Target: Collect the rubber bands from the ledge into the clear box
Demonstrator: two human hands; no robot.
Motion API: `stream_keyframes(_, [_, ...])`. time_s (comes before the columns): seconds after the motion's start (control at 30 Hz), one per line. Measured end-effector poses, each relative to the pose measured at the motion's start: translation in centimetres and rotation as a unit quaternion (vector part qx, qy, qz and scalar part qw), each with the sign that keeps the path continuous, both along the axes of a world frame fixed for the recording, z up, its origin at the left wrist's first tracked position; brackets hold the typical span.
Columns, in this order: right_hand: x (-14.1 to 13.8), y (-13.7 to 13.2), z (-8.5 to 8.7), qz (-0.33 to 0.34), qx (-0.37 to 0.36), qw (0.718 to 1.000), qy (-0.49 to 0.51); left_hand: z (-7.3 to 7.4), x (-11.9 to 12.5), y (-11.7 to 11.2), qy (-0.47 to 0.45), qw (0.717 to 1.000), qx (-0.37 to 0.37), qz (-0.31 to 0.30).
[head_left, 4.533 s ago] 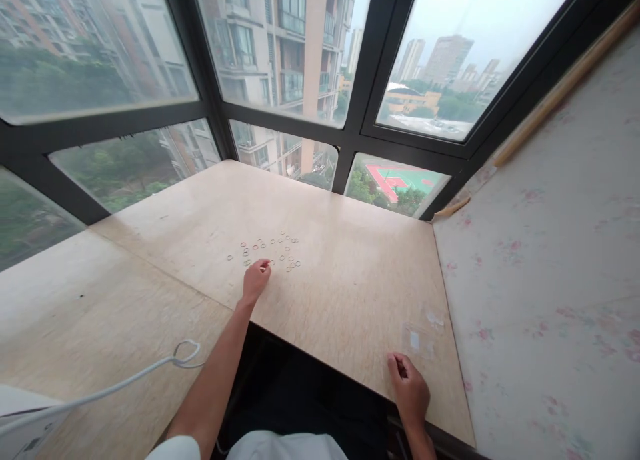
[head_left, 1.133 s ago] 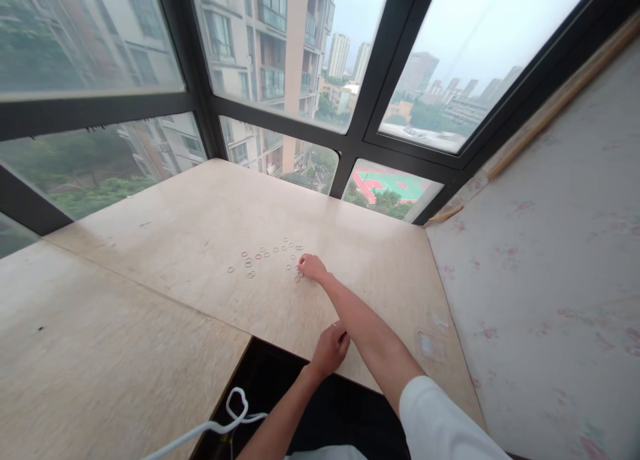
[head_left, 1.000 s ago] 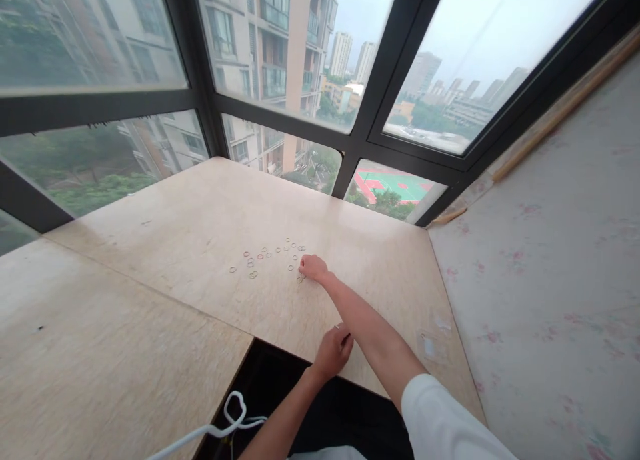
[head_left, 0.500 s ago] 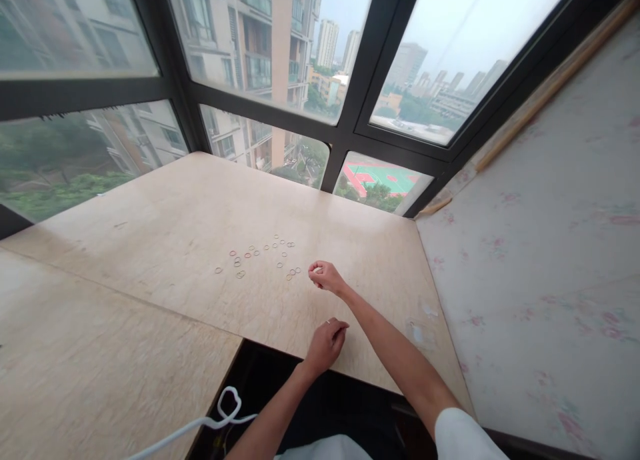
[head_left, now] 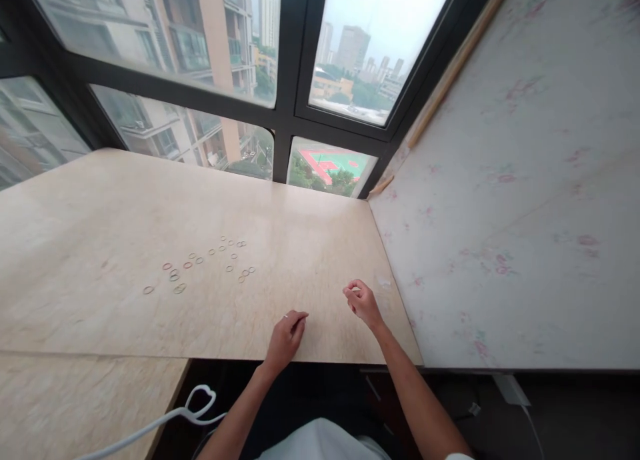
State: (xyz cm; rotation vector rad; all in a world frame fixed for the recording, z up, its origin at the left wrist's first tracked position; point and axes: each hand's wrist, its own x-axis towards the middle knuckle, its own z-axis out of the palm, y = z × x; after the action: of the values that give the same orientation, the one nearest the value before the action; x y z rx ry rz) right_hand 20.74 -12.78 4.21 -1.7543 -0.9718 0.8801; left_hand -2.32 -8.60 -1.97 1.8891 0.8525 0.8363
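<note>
Several thin, small rings, some red and others dull or greenish, lie scattered across the table's middle left. A few touch or overlap. My right hand hovers over the right part of the table, to the right of the rings, its thumb and fingers pinched together; whatever may be between them is too small to make out. Near the front edge my left hand is closed, fingers pressed together, with a ring on one finger. What it may hold is hidden. Just beyond my right hand lies a clear, flat plastic piece.
The beige marbled table reaches to dark-framed windows. A flowered wall bounds it on the right. A white cable loops at the lower left, by the front edge.
My view has turned right, so the rings appear further left. My right hand has moved away from the rings, rightward toward the wall. My left hand stays near the front edge, closed.
</note>
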Motion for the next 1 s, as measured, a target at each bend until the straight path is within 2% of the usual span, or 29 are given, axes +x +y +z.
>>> stream_keyframes(0.1, [2.8, -3.1, -0.1, -0.083, 0.007, 0.995, -0.053, 0.1, 0.1, 0.0, 0.009, 1.000, 0.008, 0.004])
stream_keyframes(0.2, [5.0, -5.1, -0.4, -0.135, 0.002, 0.978, -0.159, 0.1, 0.1, 0.0, 0.016, 1.000, 0.015, 0.008])
stream_keyframes(0.3, [6.2, -5.7, -0.7, -0.144, -0.004, 0.964, -0.223, 0.1, 0.2, 0.1, 0.026, 0.999, 0.017, 0.007])
stream_keyframes(0.5, [6.5, -4.8, -1.1, -0.128, -0.013, 0.964, -0.232, 0.3, 0.3, 0.0, 0.035, 0.999, 0.021, 0.015])
stream_keyframes(0.63, [5.3, -5.0, -1.0, -0.136, -0.014, 0.969, -0.208, 0.4, 0.4, -0.1, 0.036, 0.999, 0.023, 0.024])
stream_keyframes(0.73, [3.1, -5.6, -1.6, -0.124, 0.005, 0.975, -0.184, 0.3, 0.4, -0.1, 0.038, 0.999, 0.020, 0.027])
stream_keyframes(0.8, [1.1, -6.0, -2.5, -0.087, 0.013, 0.982, -0.170, 0.3, 0.4, -0.1, 0.037, 0.999, 0.014, 0.026])
stream_keyframes(0.9, [-1.9, -6.4, -4.1, 0.018, 0.000, 0.982, -0.188, 0.5, 0.4, -0.1, 0.022, 0.999, -0.015, 0.023])
stream_keyframes(0.97, [-3.2, -6.3, -4.9, 0.057, -0.010, 0.971, -0.234, 0.8, 0.3, 0.2, -0.004, 0.997, -0.068, 0.022])
stream_keyframes(1.0, [-3.6, -6.2, -5.2, 0.056, -0.012, 0.965, -0.256, 1.0, 0.2, 0.4, -0.019, 0.994, -0.102, 0.024])
